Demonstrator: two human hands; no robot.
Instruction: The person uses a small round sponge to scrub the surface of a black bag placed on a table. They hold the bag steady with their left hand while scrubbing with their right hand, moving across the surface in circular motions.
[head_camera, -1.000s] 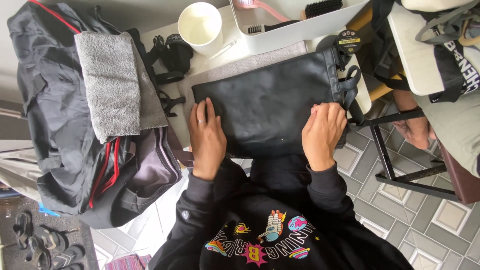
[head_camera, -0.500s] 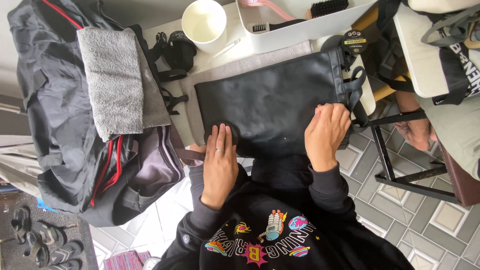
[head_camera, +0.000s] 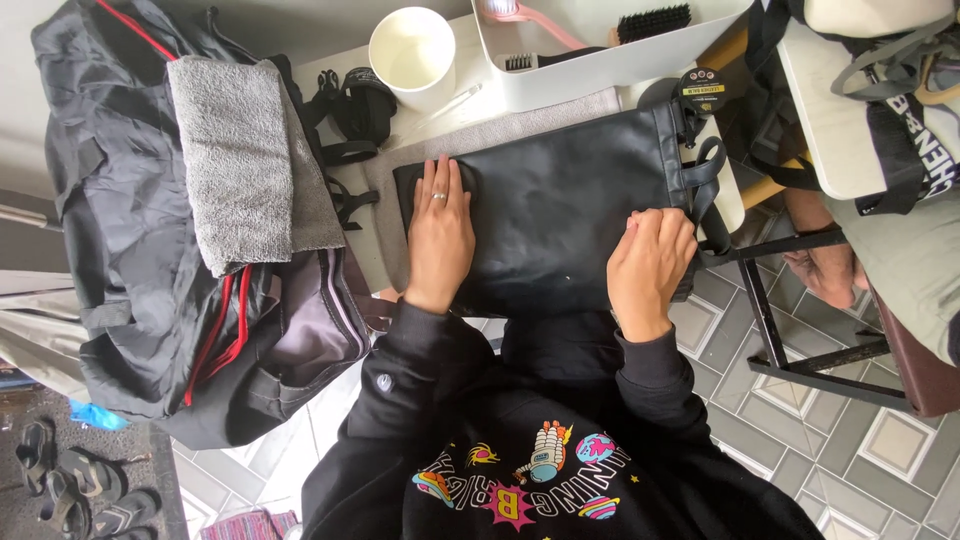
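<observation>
Head view, left to right: one nubby grey towel (head_camera: 235, 160) draped on a dark duffel (head_camera: 130, 250); left hand (head_camera: 438, 232) pressed flat, fingers together, gripping nothing, on one smooth black leather bag (head_camera: 560, 200) lying on the counter (head_camera: 370, 225); right hand (head_camera: 650, 265) with fingers curled, resting on its right end.

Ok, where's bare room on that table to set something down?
Little. A bare strip lies between the cup, the straps and the black bag under both hands, left and right. The white tray crowds the far edge.
</observation>
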